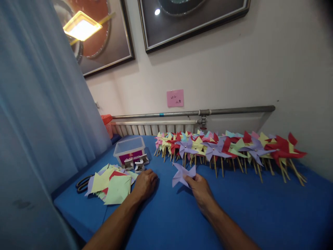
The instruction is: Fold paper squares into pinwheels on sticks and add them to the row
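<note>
**Inspector:** Head view. What do the hands hold?

**Assistant:** The right hand (199,185) pinches a purple pinwheel head (182,174) at its near corner, fingers closed on the paper; the head lies low over the blue table (260,208), no stick on it. The left hand (145,183) rests curled, knuckles up, on the cloth; it appears to hold nothing, though its palm is hidden.

**Inspector:** Surroundings?

**Assistant:** Just left of the left hand lies a pile of cut paper (113,184), with scissors (83,183) at its far-left side near the table edge. Beyond it stand small metal clips (136,164) and a lidded plastic box (129,148). A row of finished pinwheels (229,149) leans along the far side by the radiator (156,127), likely kept clear of the working patch.

**Inspector:** Room to move?

**Assistant:** Open cloth near and right of the hands. A curtain (39,104) crowds the left edge.
</note>
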`<state>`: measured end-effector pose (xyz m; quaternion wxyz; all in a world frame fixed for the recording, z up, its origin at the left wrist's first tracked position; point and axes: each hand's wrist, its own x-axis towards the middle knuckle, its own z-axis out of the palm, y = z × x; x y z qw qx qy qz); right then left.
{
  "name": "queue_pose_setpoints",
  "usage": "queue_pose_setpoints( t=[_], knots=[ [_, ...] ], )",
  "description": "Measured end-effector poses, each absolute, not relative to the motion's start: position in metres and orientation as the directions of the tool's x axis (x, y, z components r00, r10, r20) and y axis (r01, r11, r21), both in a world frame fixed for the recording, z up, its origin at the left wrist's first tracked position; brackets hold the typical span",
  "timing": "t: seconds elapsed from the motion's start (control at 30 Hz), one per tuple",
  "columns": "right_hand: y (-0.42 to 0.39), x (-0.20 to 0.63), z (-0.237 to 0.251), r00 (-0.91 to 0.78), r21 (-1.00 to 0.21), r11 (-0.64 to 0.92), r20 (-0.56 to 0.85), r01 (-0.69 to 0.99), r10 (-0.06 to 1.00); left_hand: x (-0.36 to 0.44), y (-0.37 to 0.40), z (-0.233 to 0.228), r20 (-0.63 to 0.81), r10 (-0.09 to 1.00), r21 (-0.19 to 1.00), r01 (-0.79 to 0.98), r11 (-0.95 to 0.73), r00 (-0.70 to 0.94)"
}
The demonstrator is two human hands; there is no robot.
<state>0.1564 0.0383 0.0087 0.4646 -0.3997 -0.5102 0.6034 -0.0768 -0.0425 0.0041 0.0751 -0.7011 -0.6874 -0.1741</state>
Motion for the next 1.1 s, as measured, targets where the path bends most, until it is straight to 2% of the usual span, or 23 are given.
queue_pose_setpoints(
  t=[0.1,0.3,0.53,0.67,0.83,1.1],
  knots=[
    [0.0399,0.1556,0.006,-0.258,-0.981,-0.09,-0.043,-0.171,0.965,-0.076,-0.039,0.0077,0.312,0.95,0.122,0.992,-0.009,-0.03],
    [0.0407,0.1539,0.0053,-0.233,-0.984,-0.068,-0.029,-0.164,0.972,-0.0738,-0.0349,0.0079,0.312,0.948,0.098,0.995,0.031,-0.06],
    [0.0409,0.1542,0.0065,-0.225,-0.979,-0.081,-0.037,-0.187,0.974,-0.0813,-0.0332,0.0009,0.353,0.93,0.252,0.968,0.012,-0.104],
    [0.0414,0.1547,0.0051,-0.222,-0.981,-0.075,-0.034,-0.181,0.974,-0.0835,-0.0354,-0.0006,0.365,0.928,0.294,0.955,-0.043,-0.071],
    [0.0414,0.155,0.0055,-0.243,-0.975,-0.087,-0.036,-0.205,0.969,-0.0789,-0.0396,0.0018,0.363,0.932,0.246,0.965,-0.094,-0.002],
    [0.0462,0.1528,0.0,-0.222,-0.981,-0.086,-0.046,-0.174,0.974,-0.0755,-0.0347,0.0072,0.316,0.949,0.177,0.984,-0.033,-0.025]
  ],
)
